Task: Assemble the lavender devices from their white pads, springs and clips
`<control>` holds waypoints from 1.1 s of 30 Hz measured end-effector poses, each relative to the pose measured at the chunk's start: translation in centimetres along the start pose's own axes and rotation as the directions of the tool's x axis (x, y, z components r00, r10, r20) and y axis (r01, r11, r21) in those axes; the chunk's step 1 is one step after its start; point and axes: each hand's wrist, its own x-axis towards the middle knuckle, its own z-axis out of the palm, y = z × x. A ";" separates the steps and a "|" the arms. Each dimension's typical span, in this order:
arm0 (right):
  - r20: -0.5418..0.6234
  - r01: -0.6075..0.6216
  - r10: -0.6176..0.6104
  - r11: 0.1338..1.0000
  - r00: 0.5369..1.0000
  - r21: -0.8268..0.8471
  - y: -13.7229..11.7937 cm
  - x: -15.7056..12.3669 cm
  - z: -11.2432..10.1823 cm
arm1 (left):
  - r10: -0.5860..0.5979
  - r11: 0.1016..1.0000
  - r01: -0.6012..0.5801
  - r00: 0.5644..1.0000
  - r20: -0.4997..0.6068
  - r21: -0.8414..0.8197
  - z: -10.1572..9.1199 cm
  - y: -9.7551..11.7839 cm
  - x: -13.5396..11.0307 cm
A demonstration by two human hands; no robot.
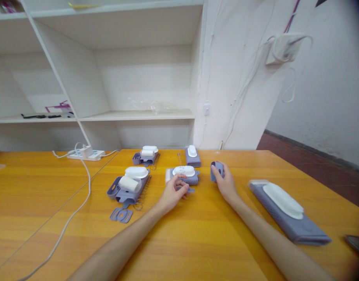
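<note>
left hand [174,192]: fingers curled, tips pinched on a small purple tab [191,190] at the near edge of a purple tray [193,179] with a white lid [183,170]; the tray lies just beyond the fingertips. right hand [225,183]: fingers closed around a small purple piece [216,171], upright on the bench [197,242], just right of the tray. left of the hands lie another set [129,185] and a ring strap [121,215]. two sets [146,155] [192,156] lie farther off. a long pad [296,224] lies at near right.
</note>
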 end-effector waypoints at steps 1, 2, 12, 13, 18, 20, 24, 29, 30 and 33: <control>0.013 -0.037 0.036 0.997 0.999 0.072 -0.3 -0.2 0.1 | 0.014 1.000 -0.014 1.000 0.005 0.018 -0.1 0.1 -0.1; 0.040 -0.077 0.072 0.987 0.997 0.141 -0.5 -0.4 0.2 | 0.030 0.999 -0.030 1.000 0.010 0.034 -0.1 0.2 -0.1; 0.259 -0.414 0.330 0.802 0.908 0.430 -1.1 -1.2 0.6 | -0.031 0.999 0.029 0.998 0.046 0.040 0.3 0.5 -0.3; 0.254 -0.408 0.326 0.805 0.911 0.430 -1.0 -1.2 0.6 | -0.019 0.998 0.017 0.999 0.033 0.054 0.4 0.5 -0.4; 0.186 -0.349 0.296 0.811 0.937 0.469 -0.6 -0.9 0.5 | 0.259 0.850 -0.221 0.966 -0.015 0.478 0.8 0.7 -1.3; 0.174 -0.339 0.291 0.812 0.941 0.476 -0.5 -0.9 0.5 | 0.370 0.694 -0.302 0.928 0.036 0.653 1.0 0.8 -1.7; 0.177 -0.317 0.265 0.830 0.948 0.458 -0.8 -1.1 0.5 | 0.427 0.385 -0.316 0.894 0.136 0.867 1.2 0.8 -2.1; 0.203 -0.257 0.192 0.894 0.960 0.368 -1.4 -1.6 0.5 | 0.415 0.319 -0.279 0.900 0.131 0.906 1.4 0.8 -2.1; 0.198 -0.247 0.186 0.902 0.962 0.353 -1.4 -1.6 0.6 | 0.415 0.331 -0.281 0.901 0.128 0.901 1.4 0.8 -2.1; 0.153 -0.197 0.159 0.940 0.975 0.280 -0.8 -1.5 0.9 | 0.421 0.364 -0.296 0.898 0.127 0.883 1.4 0.8 -2.2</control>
